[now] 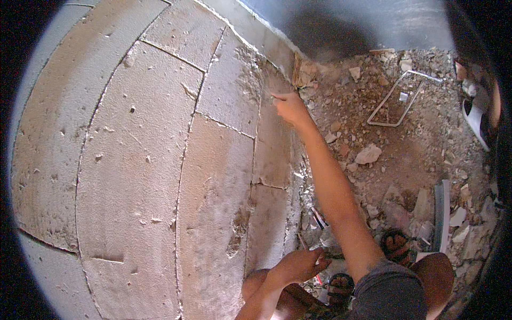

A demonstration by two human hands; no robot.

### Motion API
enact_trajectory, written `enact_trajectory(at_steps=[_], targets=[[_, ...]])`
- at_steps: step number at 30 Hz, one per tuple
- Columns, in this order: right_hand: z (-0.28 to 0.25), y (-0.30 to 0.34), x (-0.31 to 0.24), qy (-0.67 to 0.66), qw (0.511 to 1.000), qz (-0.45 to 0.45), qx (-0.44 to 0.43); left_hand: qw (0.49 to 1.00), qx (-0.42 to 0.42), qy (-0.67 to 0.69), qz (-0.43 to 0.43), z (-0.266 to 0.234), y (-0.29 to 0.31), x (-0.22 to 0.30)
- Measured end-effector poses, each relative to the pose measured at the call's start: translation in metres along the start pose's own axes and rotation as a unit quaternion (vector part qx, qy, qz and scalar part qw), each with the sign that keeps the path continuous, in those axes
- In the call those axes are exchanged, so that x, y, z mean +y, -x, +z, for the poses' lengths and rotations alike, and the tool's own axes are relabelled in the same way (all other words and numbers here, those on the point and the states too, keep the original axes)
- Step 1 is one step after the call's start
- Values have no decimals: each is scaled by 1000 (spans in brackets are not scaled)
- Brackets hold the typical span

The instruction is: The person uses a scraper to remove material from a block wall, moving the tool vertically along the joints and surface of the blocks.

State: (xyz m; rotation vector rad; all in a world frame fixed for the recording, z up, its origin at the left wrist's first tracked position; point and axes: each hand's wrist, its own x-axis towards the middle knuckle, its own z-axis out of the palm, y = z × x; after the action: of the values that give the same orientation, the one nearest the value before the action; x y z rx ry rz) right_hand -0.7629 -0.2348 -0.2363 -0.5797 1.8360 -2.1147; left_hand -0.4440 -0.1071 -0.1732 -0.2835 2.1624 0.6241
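A wall of large pale blocks [144, 144] with thin joints fills the left side. My right hand [292, 109] reaches far out along it, up by the wall's far corner. Its fingers are curled, with one tip against or just short of a block; anything in them is too small to make out. Near my bent knee, my left hand [300, 265] is low and closed. A slim stick with a red end [319, 279] shows on both sides of it and appears to be held there.
Rubble and stone chips [368, 154] cover the ground to the right. On it lie a bent white wire frame [397, 124] and a grey metal channel [444, 216]. A smooth grey surface [373, 26] stands at the far end. My sandalled feet [340, 285] rest among debris.
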Motion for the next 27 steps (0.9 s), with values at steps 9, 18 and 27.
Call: enact_trajectory(at_steps=[9, 18, 27], targets=[[11, 3, -14, 117, 992, -31, 39, 1000, -9, 10, -3, -4, 0, 2], [9, -1, -11, 96, 994, -8, -49, 1000, -10, 9, -16, -7, 3, 3], [9, 18, -27, 76, 997, -4, -28, 999, -18, 19, -41, -3, 10, -7]])
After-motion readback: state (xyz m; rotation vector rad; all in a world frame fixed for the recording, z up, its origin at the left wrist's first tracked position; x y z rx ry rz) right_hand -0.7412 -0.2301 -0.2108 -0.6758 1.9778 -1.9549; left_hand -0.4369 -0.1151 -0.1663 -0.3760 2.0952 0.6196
